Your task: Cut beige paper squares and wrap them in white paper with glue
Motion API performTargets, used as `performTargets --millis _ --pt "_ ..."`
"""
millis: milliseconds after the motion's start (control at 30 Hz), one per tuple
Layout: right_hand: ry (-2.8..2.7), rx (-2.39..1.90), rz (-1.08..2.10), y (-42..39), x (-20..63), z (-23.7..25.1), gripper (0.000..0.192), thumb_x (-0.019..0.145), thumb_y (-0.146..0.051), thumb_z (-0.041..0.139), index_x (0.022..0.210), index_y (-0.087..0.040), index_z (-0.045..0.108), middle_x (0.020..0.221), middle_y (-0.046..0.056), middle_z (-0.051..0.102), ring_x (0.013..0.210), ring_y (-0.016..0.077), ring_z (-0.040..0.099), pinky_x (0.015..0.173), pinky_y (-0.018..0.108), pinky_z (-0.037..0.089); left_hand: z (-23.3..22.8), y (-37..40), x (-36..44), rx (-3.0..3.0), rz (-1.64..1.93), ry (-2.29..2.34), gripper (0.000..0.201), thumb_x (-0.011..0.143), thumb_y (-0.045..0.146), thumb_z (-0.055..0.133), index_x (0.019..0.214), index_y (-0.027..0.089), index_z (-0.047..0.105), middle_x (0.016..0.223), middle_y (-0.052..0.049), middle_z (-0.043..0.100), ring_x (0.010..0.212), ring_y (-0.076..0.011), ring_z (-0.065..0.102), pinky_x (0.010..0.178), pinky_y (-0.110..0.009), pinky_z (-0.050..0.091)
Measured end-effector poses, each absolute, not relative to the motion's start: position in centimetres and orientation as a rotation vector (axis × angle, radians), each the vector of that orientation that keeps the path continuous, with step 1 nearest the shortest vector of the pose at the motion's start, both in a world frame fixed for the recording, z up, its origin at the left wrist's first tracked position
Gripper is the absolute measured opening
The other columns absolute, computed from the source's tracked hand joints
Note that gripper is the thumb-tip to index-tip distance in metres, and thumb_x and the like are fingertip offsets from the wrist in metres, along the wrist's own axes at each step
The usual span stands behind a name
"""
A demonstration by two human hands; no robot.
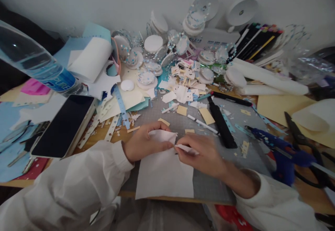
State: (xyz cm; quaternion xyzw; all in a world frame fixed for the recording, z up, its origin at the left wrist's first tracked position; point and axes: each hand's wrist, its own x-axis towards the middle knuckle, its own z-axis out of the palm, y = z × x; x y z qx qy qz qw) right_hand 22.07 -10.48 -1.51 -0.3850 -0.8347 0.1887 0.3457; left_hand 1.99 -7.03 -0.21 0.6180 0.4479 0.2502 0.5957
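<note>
White paper sheet [165, 175], lower center of the frame
Left hand [148, 142] is clamped on its upper end, right hand [202, 156] is pinching a little paper bit [188, 149], can't tell if it's loose.

My left hand [146, 140] covers part of the paper [164, 178] at the front edge of the table [311, 198]. My slightly blurred right hand [201, 152] hides whether its scrap [187, 149] joins the paper. Toward the left edge, the picture cuts off the bottle [31, 60]. Near the right edge, the gun [282, 152] hides part of the scissors [299, 138]. Along the far edge, lettering on the box [222, 37] is too small to read.
</note>
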Motion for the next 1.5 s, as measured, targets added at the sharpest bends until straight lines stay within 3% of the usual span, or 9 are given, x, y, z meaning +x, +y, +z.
performTargets --millis 267,533,733,900,967,1267,1400,1500 --pt "-2.303 -0.768 0.244 -10.6 22.7 -2.4 0.012 0.086 -0.014 0.053 0.094 -0.022 0.054 0.071 0.000 0.063 0.067 0.0142 0.056 0.065 0.028 0.046 0.5 -6.9 2.1 1.147 0.547 1.038 0.030 0.063 0.030 0.077 0.083 0.019 0.057 0.072 0.005 0.054 0.060 -0.0090 0.049 0.056 -0.021 0.040" --pt "-2.070 -1.064 0.633 -10.3 22.3 -0.7 0.005 0.085 -0.017 0.056 0.082 -0.021 0.058 0.070 -0.002 0.063 0.061 0.0101 0.057 0.056 0.022 0.042 0.1 -6.3 1.3 1.378 0.485 0.898 0.041 0.066 0.034 0.075 0.099 0.019 0.056 0.091 -0.001 0.059 0.081 -0.0164 0.055 0.069 -0.025 0.043" --pt "-1.919 -1.264 1.040 -10.2 22.2 -0.1 0.006 0.078 -0.025 0.062 0.082 -0.021 0.060 0.065 -0.004 0.059 0.050 0.0084 0.049 0.042 0.018 0.035 -0.1 -6.2 1.4 1.389 0.482 0.876 0.040 0.065 0.031 0.075 0.098 0.019 0.055 0.089 0.001 0.054 0.074 -0.0132 0.051 0.065 -0.023 0.042" --pt "-1.916 -1.254 1.197 -10.1 22.2 -0.3 0.006 0.076 -0.025 0.065 0.078 -0.021 0.061 0.071 -0.002 0.061 0.063 0.0108 0.056 0.053 0.019 0.042 -0.1 -6.2 1.4 1.451 0.511 0.858 0.035 0.066 0.031 0.075 0.093 0.019 0.056 0.086 0.001 0.053 0.073 -0.0126 0.049 0.064 -0.022 0.040" --pt "-1.900 -1.281 1.242 -10.1 22.2 -0.4 0.008 0.077 -0.028 0.065 0.078 -0.021 0.061 0.068 -0.003 0.060 0.058 0.0097 0.053 0.048 0.018 0.040 -0.1 -6.2 1.4 1.467 0.513 0.849 0.036 0.066 0.032 0.075 0.093 0.019 0.056 0.084 0.002 0.053 0.072 -0.0123 0.049 0.063 -0.022 0.040" --pt "-1.939 -1.197 1.179 -10.2 22.2 -0.3 0.007 0.080 -0.025 0.065 0.076 -0.020 0.063 0.066 -0.003 0.061 0.058 0.0084 0.053 0.047 0.016 0.037 -0.1 -6.4 1.5 1.449 0.527 0.846 0.035 0.066 0.029 0.076 0.093 0.017 0.057 0.086 0.002 0.052 0.073 -0.0125 0.049 0.064 -0.023 0.039" --pt "-1.953 -1.119 1.160 -10.3 22.1 -0.2 0.008 0.082 -0.023 0.063 0.076 -0.019 0.062 0.066 -0.002 0.059 0.054 0.0070 0.051 0.039 0.015 0.031 -0.1 -6.6 1.6 1.319 0.546 0.825 0.035 0.067 0.028 0.076 0.093 0.017 0.056 0.081 0.003 0.050 0.066 -0.0096 0.046 0.058 -0.020 0.037" --pt "-1.984 -1.002 1.029 -10.4 22.1 -0.3 0.009 0.084 -0.020 0.062 0.075 -0.019 0.061 0.065 -0.001 0.059 0.057 0.0083 0.052 0.044 0.017 0.035 0.0 -6.6 1.6 1.232 0.541 0.831 0.034 0.065 0.025 0.077 0.090 0.018 0.055 0.077 0.005 0.051 0.063 -0.0084 0.045 0.056 -0.019 0.036"
